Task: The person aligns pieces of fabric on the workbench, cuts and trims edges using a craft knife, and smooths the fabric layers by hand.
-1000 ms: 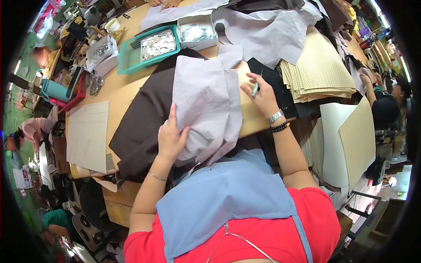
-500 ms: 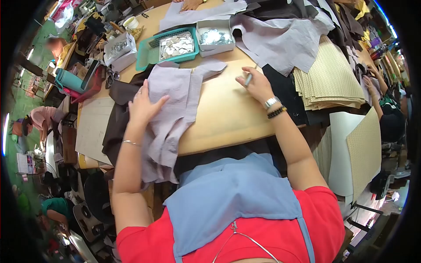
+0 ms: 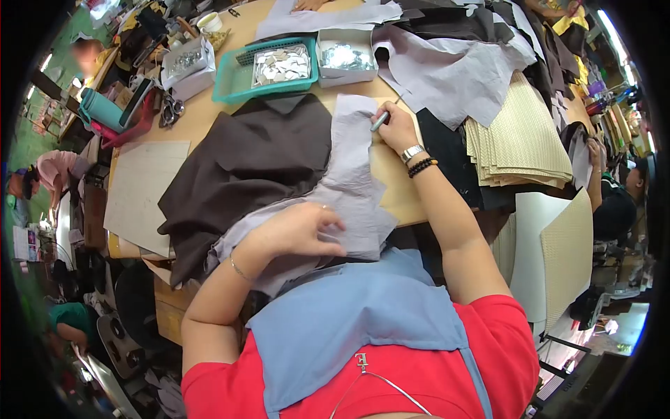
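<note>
A soft sheet piece, dark brown [image 3: 258, 150] over one part and pale lilac [image 3: 354, 167] along its right side, lies on the table in front of me. My left hand [image 3: 303, 229] is over its lower lilac part, fingers apart and loosely curved, holding nothing. In my right hand [image 3: 396, 129] is a slim silver-coloured pen [image 3: 379, 121], gripped at the upper right edge of the lilac part. The lower end of the sheet hangs toward my blue apron [image 3: 356, 307], partly hidden by my left arm.
A teal basket [image 3: 230, 87] with small white pieces and a white box [image 3: 347, 73] of shiny metal parts stand at the back. Scissors [image 3: 171, 112] lie left. Stacked cream textured sheets [image 3: 520, 140] are at right. Co-workers sit on both sides; a person's hand is at the far edge.
The sheet now spreads right, showing much more dark brown, with lilac along its right side. My left hand has moved down and right; my right hand with the pen has shifted slightly left.
</note>
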The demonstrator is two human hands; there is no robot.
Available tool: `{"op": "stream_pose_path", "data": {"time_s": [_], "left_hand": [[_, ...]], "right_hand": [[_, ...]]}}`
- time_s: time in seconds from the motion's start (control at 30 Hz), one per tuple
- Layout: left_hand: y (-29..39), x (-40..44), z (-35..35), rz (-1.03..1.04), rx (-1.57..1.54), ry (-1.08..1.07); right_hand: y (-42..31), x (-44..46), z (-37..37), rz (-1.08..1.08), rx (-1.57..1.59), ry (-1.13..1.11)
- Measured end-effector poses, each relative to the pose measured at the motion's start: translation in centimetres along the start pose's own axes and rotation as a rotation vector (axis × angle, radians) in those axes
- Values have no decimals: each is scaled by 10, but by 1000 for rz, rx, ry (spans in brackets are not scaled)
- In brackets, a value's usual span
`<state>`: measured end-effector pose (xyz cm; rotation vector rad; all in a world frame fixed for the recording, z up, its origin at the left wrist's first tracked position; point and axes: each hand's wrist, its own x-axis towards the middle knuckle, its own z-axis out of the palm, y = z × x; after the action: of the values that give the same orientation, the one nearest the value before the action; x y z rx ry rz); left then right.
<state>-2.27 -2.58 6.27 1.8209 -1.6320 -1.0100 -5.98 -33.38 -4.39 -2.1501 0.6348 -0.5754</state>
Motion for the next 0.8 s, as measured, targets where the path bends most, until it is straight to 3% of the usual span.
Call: {"op": "stream_pose_path", "data": {"time_s": [0.1,0.2,0.27,0.33,0.37,0.4,0.5,0.57,0.63,0.73,0.8], "left_hand": [[-2,27,-15,102,-243,245],[-30,70,-30,112,-783,591],[-58,93,-28,-50,-341,740],[-51,107,-23,-129,-564,594],[-51,108,-26,-72,-800,358],[-63,116,-21,-45,-894,344],[-61,122,-11,55,-999,687],[-50,122,-8,178,-1047,905],[-45,118,-6,180,-1059,934],[-43,114,-3,155,-1058,901],[-41,113,-1,136,-1076,835]], "right_hand": [[-7,-22,-9,-9,286,87],[-16,-38,-12,-132,660,140],[-39,-48,-20,-211,737,156],[-54,-51,-25,-241,782,117],[-54,-50,-25,-264,796,106],[-55,-49,-25,-288,810,95],[-61,-52,-24,-333,473,325],[-68,-64,-24,-281,378,289],[-67,-73,-21,-324,221,274],[-74,-82,-14,-77,504,73],[-71,-80,-7,-10,627,79]]}}
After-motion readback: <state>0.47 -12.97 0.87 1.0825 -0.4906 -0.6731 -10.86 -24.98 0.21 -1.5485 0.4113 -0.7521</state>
